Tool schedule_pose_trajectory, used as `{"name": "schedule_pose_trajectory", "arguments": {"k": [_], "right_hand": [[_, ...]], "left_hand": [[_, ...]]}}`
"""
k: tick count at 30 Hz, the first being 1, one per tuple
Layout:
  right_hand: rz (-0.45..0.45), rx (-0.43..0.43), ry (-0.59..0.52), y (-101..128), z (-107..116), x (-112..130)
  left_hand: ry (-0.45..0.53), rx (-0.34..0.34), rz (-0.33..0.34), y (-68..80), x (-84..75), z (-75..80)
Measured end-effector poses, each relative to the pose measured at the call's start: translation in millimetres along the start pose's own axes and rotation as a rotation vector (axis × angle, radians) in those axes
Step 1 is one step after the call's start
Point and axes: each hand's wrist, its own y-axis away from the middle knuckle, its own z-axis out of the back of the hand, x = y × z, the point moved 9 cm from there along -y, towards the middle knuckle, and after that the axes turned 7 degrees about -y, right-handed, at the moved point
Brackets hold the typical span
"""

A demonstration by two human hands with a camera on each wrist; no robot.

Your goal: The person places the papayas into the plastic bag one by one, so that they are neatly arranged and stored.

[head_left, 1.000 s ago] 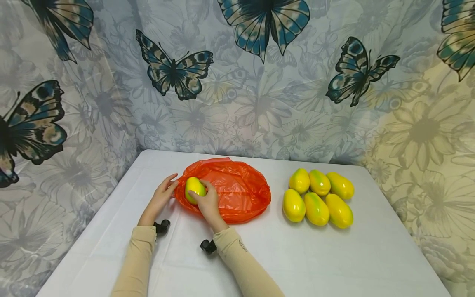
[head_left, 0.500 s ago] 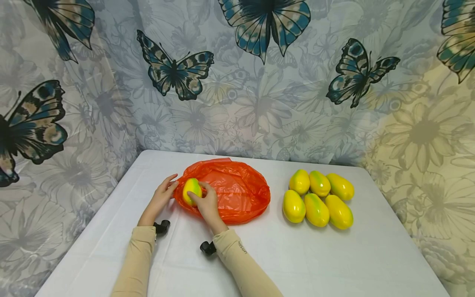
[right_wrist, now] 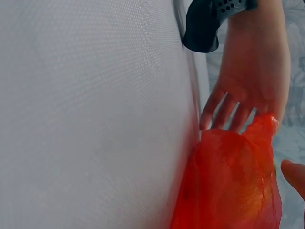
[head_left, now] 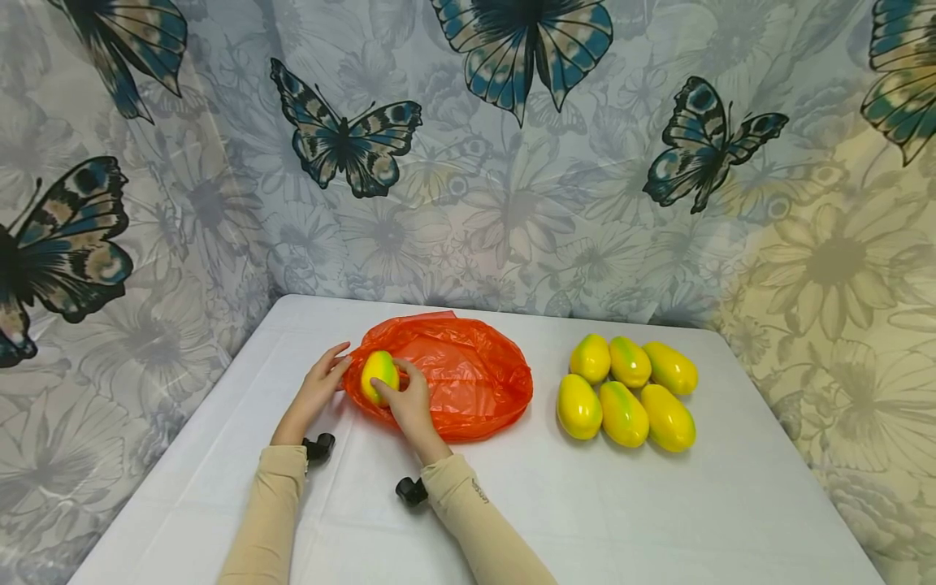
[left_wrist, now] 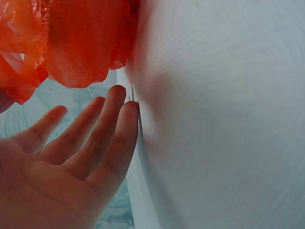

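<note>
A red plastic bag [head_left: 475, 382] lies spread on the white table, its mouth facing up. At the bag's left end, a yellow-green mango [head_left: 379, 379] is held by my right hand [head_left: 411, 398], thumb on the near side. In the head view it sits inside the rim; in the right wrist view red plastic mostly covers it. My left hand [head_left: 320, 386] is just outside the bag's left edge. Its four fingers [left_wrist: 107, 143] are straight and spread, apart from the plastic, while its thumb, mostly out of the left wrist view, touches the bag [left_wrist: 76, 43].
Several yellow-green mangoes [head_left: 625, 392] lie in two rows to the right of the bag on the white-covered table [head_left: 621, 520]. Black wrist cameras [head_left: 319, 448] are strapped on both wrists. Behind the table hangs a butterfly-patterned backdrop [head_left: 512, 203].
The mango in my right hand has shifted slightly left and tilted against the bag's left rim, then stayed nearly still. My left hand has not visibly moved.
</note>
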Motion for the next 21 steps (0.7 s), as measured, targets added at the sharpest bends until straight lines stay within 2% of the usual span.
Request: {"name": "schedule_pose_trajectory", "arguments": {"k": [8, 14, 21], "right_hand": [[-0.022, 0.005, 0.022, 0, 5, 1], [0.016, -0.003, 0.021, 0, 13, 9], [0.015, -0.012, -0.009, 1, 23, 17]], "left_hand": [[-0.004, -0.003, 0.012, -0.6, 0.8, -0.5], [-0.001, -0.001, 0.011, -1.4, 1.9, -0.1], [-0.006, 0.001, 0.008, -2.0, 2.8, -0.2]]}}
